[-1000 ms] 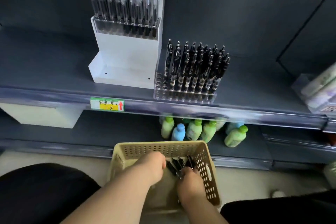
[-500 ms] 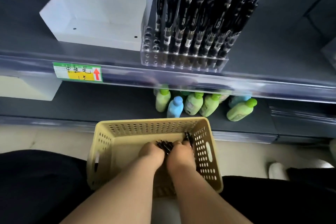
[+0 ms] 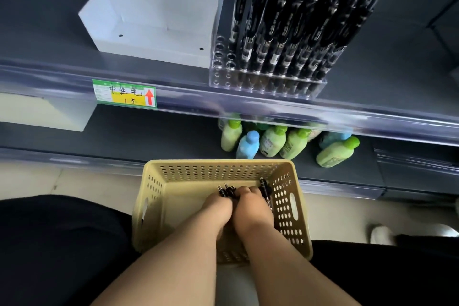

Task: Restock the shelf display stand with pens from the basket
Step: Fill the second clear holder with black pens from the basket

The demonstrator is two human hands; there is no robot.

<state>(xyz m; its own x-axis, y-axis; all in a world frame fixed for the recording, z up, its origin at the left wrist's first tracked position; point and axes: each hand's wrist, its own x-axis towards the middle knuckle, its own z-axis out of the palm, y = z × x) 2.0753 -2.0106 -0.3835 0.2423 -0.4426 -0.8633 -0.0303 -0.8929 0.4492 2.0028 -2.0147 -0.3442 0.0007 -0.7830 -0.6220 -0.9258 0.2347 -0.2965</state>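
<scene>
— What are the person's two grips doing?
— The left grip and the right grip sit knuckle to knuckle down inside the basket. The fingers of both curl round one bunch of black pens, and the bunch's ends poke out just beyond the knuckles.
— Is anything else in there?
— A single pen lies along the outer side of the right grip, near the basket's perforated right wall. Whether the fingers hold it too cannot be told.
— And where is the basket?
— It is between the person's dark-clad legs, with its far rim close to the lower shelf. A cluster of green and blue bottles stands on that shelf just beyond it.
— What is higher up?
— On the upper shelf the clear display stand sits at the front edge. It holds rows of standing pens, upright and black, with open holes showing at its left end. A white box stands just beside it on the left. A green and yellow price label is fixed to the shelf rail below the box.
</scene>
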